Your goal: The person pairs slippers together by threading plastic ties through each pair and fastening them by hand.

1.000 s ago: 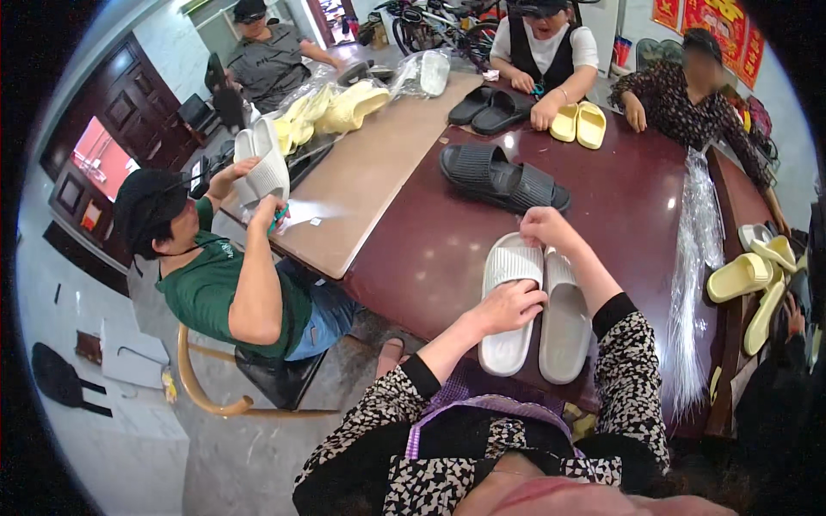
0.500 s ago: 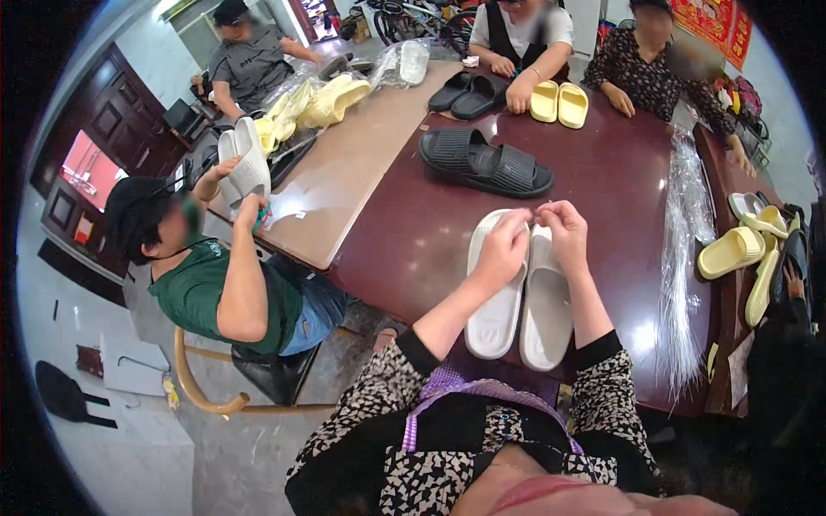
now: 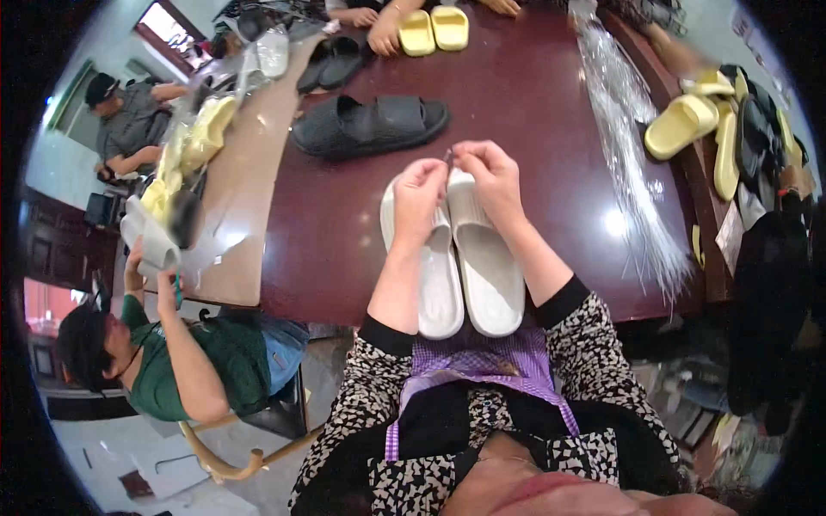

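A pair of pale grey slide slippers (image 3: 489, 279) lies side by side before me at the table's near edge, toes pointing away. Over the toe end of the left slipper, my left hand (image 3: 417, 202) is closed in a pinch. My right hand (image 3: 490, 176) pinches too, above the right slipper's toe. Their fingertips nearly meet between the two toes. A small dark bit shows there, too small to name. Just beyond my hands lies a larger pair of ribbed dark grey slippers (image 3: 370, 127), turned sideways.
A bundle of thin clear strips (image 3: 624, 129) runs along the right of the dark red table (image 3: 551, 129). Yellow slippers (image 3: 681, 126) pile up at far right. Another yellow pair (image 3: 433, 33) and black slippers (image 3: 331, 67) stand at the back. At left, a co-worker in green (image 3: 198, 370) holds pale slippers.
The whole view has shifted, so the table's far side sits higher and further left. My hands stay pinched above the slippers' toes. The co-worker at left still holds pale slippers.
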